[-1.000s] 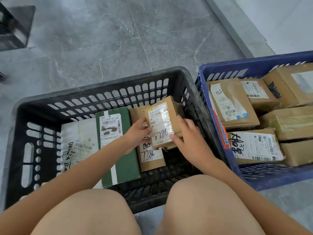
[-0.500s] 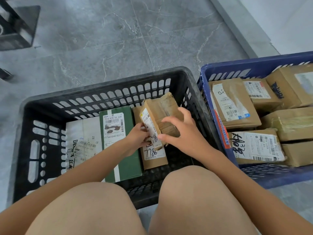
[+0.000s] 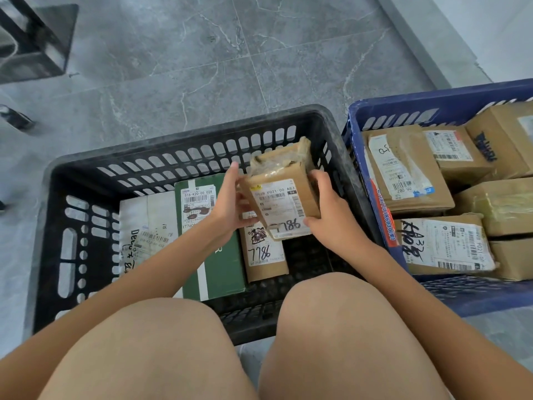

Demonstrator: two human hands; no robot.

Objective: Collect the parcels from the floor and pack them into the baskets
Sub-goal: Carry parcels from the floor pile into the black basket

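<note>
A small brown cardboard parcel [image 3: 281, 192] wrapped in clear tape is held above the black slotted plastic basket [image 3: 72, 183], over its right half; its long axis runs from about 5 o'clock near the person to 11 o'clock away, tilted so the far end is higher; the white shipping label with the handwritten number faces up toward the camera. The left hand [image 3: 230, 202] grips the parcel's left side, fingers curled round its edge; the right hand [image 3: 331, 215] holds the right side, thumb at the near corner, fingers wrapped on the flank. Below, lying flat on the basket floor side by side: a white flat box [image 3: 144, 226] at 9 o'clock, a green rectangular box [image 3: 216, 255], and a brown labelled carton [image 3: 265, 258] directly beneath the parcel. At 3 o'clock a blue plastic basket [image 3: 403, 111] holds several brown cardboard parcels [image 3: 409, 168] packed close.
</note>
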